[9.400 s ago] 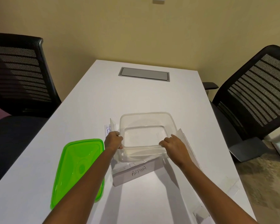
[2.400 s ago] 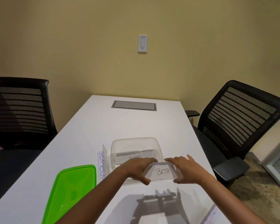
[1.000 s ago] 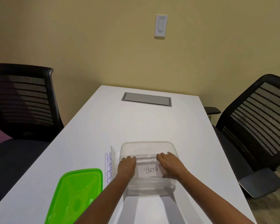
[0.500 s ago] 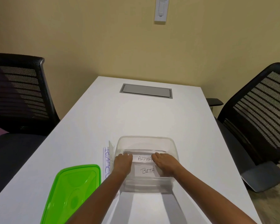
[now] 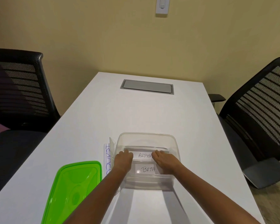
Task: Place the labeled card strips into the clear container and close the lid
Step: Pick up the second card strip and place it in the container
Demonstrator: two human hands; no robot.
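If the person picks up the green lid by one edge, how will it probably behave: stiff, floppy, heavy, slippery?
The green lid looks like thin moulded plastic, so it is probably light and may flex a little when held by one edge. Its raised rim and pressed ridges should keep it from drooping much. The glossy surface could be slightly slippery. It lies flat on the table, so it will not roll.

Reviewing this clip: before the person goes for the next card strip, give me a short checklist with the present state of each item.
1. ALPHA strip inside the clear container: ok.
2. BETA strip inside, nearer the person than ALPHA: ok.
3. Both strips lying flat: cannot tell; the left hand and right hand cover their ends.
4. Hands free for the next pick: not ok; both are down in the container on the strips.
5. Remaining strips all in: not ok; they lie outside, against the container's left wall.
6. Green lid within reach: ok; it lies on the table, not yet fitted.
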